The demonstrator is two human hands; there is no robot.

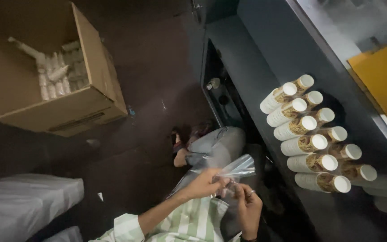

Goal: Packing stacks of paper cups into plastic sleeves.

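Open brown cardboard box (96, 85) of what look like white bottles, rows of white capped tubes (312, 142) on grey shelf (265, 58), yellow sheet (384, 76).

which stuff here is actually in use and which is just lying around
In hand:
left hand and right hand, both on the clear bag

Lying about:
tubes in two rows on the ledge
box of white bottles
yellow sheet
white bundle

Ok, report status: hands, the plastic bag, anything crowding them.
Left hand and right hand both pinch the clear plastic bag. Bag held open above the lap. Rows of white-capped tubes stand apart on the shelf, nothing crowding.
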